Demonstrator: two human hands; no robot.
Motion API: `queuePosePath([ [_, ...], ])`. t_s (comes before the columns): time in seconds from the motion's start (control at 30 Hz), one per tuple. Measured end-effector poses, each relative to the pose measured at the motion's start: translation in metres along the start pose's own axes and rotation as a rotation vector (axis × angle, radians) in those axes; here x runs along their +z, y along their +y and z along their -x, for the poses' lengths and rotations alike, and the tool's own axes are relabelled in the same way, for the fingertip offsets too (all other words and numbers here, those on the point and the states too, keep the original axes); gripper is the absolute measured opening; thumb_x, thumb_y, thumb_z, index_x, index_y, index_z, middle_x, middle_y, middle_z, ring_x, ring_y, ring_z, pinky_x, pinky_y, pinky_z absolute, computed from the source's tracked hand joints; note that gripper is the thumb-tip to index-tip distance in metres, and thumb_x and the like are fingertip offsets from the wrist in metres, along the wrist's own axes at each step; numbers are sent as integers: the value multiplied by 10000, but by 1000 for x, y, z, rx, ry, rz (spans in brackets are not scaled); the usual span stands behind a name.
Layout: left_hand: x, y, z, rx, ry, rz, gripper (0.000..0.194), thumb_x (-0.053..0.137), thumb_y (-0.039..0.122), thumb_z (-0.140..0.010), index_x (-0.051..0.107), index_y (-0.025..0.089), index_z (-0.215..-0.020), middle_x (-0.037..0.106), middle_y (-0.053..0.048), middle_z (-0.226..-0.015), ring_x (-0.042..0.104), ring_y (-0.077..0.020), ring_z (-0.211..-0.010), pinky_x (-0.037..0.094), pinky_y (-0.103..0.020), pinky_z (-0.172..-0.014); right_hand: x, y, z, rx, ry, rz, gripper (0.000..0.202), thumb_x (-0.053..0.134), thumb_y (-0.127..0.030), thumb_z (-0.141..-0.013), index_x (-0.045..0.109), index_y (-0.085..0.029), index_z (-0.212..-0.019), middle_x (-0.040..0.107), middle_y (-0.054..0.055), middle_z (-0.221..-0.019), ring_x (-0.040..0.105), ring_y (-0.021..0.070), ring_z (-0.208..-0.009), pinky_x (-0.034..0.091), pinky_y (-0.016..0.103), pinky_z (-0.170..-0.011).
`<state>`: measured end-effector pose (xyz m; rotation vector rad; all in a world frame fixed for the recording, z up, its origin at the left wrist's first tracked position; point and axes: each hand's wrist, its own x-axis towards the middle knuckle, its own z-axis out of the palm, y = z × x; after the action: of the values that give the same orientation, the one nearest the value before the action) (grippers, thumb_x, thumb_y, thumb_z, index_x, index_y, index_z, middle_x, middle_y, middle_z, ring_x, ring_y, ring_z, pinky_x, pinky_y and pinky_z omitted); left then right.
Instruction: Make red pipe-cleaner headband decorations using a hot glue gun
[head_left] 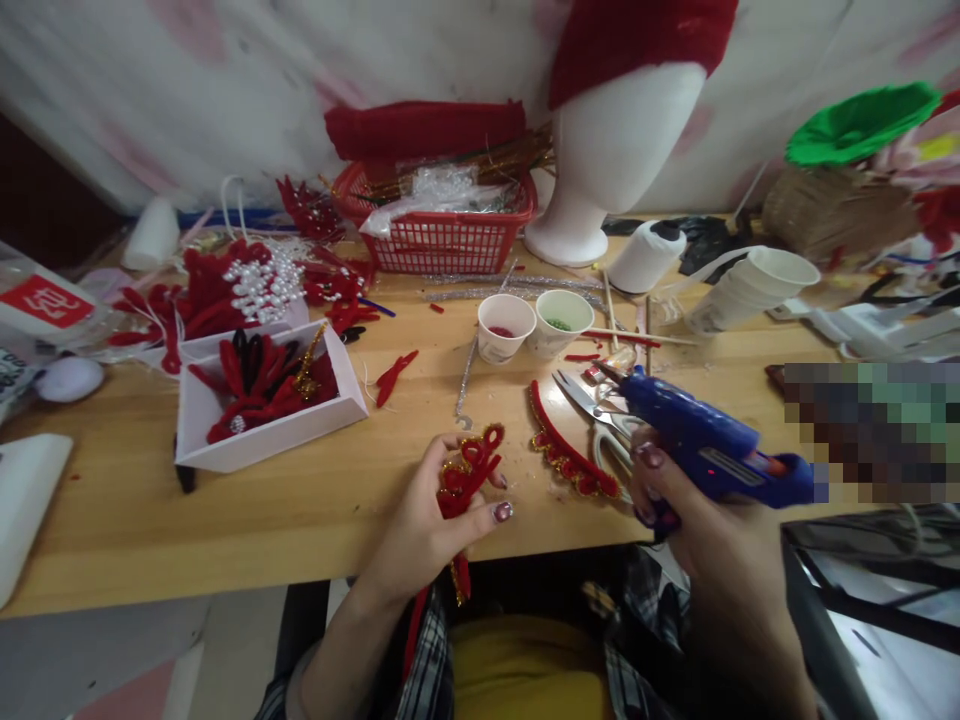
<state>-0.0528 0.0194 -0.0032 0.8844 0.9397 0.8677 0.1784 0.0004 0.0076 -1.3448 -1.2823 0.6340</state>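
Red, gold-edged fuzzy loops (472, 470) are pinched in the left hand (431, 525). The right hand (709, 535) grips a blue plastic glue gun (694, 425) over the pale wooden bench (142, 530).

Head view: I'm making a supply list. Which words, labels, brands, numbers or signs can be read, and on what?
No text reads with certainty.
Red label on clear plastic: white characters, too blurred.
Plastic bag, left edge: dark lettering, blurred and cut off.
Pale strip on the blue glue gun: too small.
Paper cup with red bits: faint marks, illegible.
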Motion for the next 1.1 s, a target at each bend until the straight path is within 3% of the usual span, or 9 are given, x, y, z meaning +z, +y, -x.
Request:
queuePosePath([
  [0.1,5,6,1,-38,-121,100,594,786,276,-760,421,247,-1228,634,-18,-1003,399,-17,-480,302,-178,-394,17,-6,-4,301,-74,-187,239,760,-403,-819,686,-177,-848,620,-10,-574,545,123,-431,433,226,-371],
  [0.17,10,10,3,-39,-174,112,601,768,253,-775,396,259,-1247,633,-20,-1009,403,-8,-468,291,-171,-388,29,-9,-6,364,-99,-229,311,817,-415,-752,710,-166,-904,692,24,-679,612,139,-501,504,232,-423],
  [0.27,16,12,3,-66,-194,86,597,752,251,-792,378,268,-1257,638,-19,-982,410,-1,-435,275,-167,-381,42,-11,-9,354,-158,-304,335,825,-409,-738,726,-176,-958,740,58,-828,681,170,-629,588,278,-545],
  [0.43,20,6,4,-111,-223,92,585,735,325,-822,350,267,-1259,641,-58,-1064,443,-3,-378,343,-184,-363,46,-14,-8,317,-133,-316,238,826,-337,-731,652,-178,-758,706,40,-794,662,151,-666,558,243,-556],
  [0.67,14,0,21,-224,-150,-89,537,658,454,-879,401,182,-1266,668,-96,-1014,698,-157,-733,580,-292,-701,42,-16,-5,376,-15,-275,275,844,-363,-707,654,-188,-800,682,10,-788,605,111,-596,501,199,-482],
  [0.87,-19,8,45,-204,-251,-377,488,462,595,-951,642,205,-1183,712,-118,-1069,696,-211,-939,584,-330,-826,42,-24,-9,412,95,-339,291,852,-409,-694,667,-200,-775,644,-17,-655,562,101,-503,482,201,-430],
  [0.97,-48,12,47,-152,-89,-431,435,603,583,-882,737,215,-1071,722,-78,-877,638,-133,-663,532,-220,-584,38,-22,-8,406,84,-325,285,835,-430,-714,692,-194,-784,657,3,-661,586,118,-528,487,212,-438],
  [1.03,-56,15,39,-54,197,-282,432,669,596,-823,750,181,-916,624,-11,-666,403,-45,-426,336,-154,-374,36,-20,-7,397,78,-306,290,823,-443,-722,697,-191,-790,659,11,-668,582,123,-530,478,219,-430],
  [1.1,-48,17,25,105,449,-81,439,718,584,-784,727,182,-962,411,83,-538,246,-24,-391,212,-130,-340,37,-21,-7,389,75,-291,297,818,-452,-723,688,-192,-786,650,7,-663,564,119,-517,478,227,-432],
])
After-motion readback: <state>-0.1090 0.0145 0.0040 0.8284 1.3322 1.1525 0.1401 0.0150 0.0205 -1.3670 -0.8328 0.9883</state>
